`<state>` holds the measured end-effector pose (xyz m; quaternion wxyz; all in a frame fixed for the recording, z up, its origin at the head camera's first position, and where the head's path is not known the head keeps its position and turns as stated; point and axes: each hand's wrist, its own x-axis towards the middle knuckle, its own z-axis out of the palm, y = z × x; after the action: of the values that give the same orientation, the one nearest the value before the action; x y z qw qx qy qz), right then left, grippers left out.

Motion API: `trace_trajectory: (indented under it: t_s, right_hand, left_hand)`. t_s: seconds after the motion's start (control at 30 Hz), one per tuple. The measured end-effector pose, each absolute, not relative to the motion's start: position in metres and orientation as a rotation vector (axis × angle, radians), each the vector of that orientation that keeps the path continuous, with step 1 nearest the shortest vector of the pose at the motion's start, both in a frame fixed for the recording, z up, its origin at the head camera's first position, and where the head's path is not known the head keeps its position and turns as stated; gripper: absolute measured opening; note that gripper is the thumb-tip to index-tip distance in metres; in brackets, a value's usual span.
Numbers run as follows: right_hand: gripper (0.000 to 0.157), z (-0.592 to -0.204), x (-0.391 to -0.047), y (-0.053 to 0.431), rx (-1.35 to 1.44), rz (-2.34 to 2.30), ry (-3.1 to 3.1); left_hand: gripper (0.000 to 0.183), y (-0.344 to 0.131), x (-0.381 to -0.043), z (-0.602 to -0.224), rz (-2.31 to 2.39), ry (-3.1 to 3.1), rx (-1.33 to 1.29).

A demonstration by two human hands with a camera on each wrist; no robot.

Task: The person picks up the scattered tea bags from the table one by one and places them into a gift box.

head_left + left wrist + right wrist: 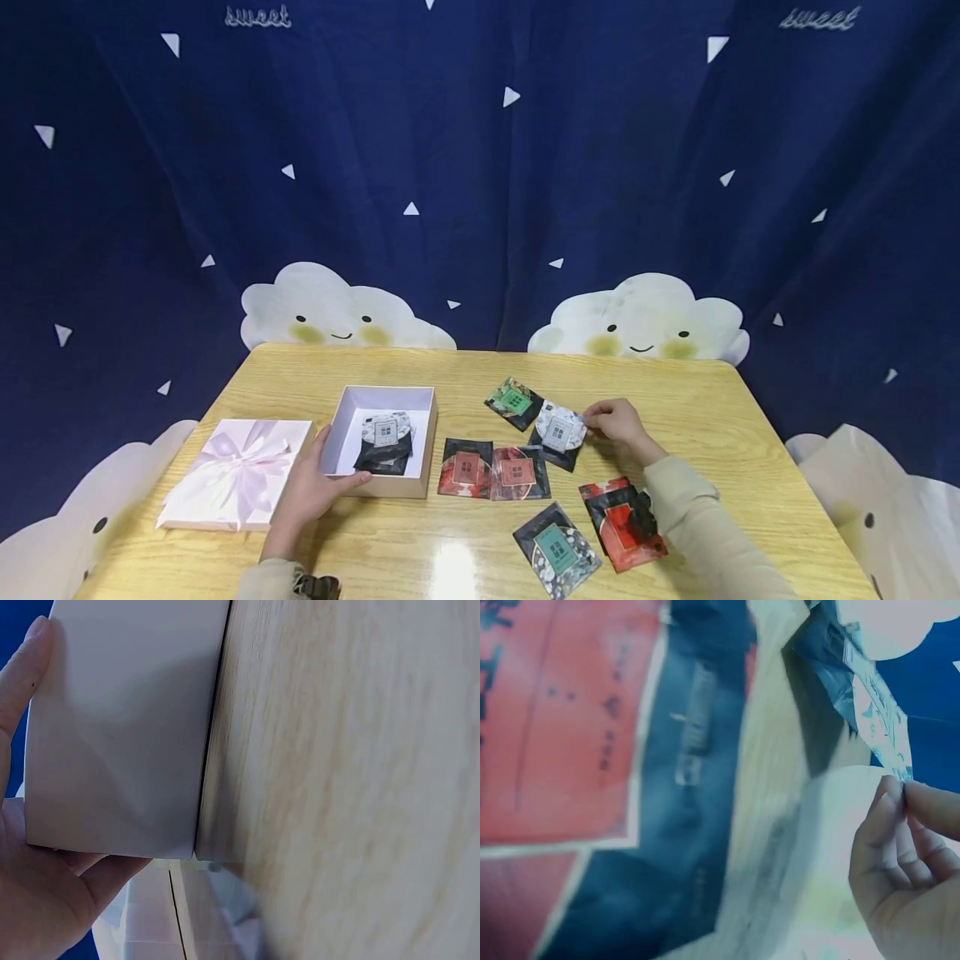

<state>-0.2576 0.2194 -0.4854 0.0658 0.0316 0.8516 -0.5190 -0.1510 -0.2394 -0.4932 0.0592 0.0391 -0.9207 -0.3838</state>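
My left hand (306,492) grips the near left corner of an open white box (397,487), its thumb along the front wall. In the left wrist view that plain box wall (124,742) fills the space beside the hand. Inside the box lie black-and-white sachets (386,432), stacked on one another. My right hand (618,423) pinches the right edge of another black-and-white sachet (558,433) between thumb and fingertips. The right wrist view shows this sachet (881,724) tilted up from the table at the pinched edge.
A white lid with a pink ribbon bow (243,467) lies left of the box. A green sachet (515,400), two dark red sachets (465,468), a teal-labelled sachet (557,550) and overlapping bright red sachets (624,527) lie on the wooden table (390,550). A blue curtain hangs behind.
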Motion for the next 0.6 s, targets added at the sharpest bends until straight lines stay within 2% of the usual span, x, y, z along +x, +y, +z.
trace_trajectory:
  t_s: [0.23, 0.6]
  right_hand:
    - [0.016, -0.469, -0.255, 0.222, 0.111, -1.712, 2.508]
    - [0.021, -0.452, -0.257, 0.225, 0.175, -1.692, 2.581]
  left_hand:
    - [0.113, -0.24, -0.151, -0.493, -1.153, -2.797, 0.12]
    - [0.112, -0.24, -0.151, -0.493, -1.147, -2.795, 0.108]
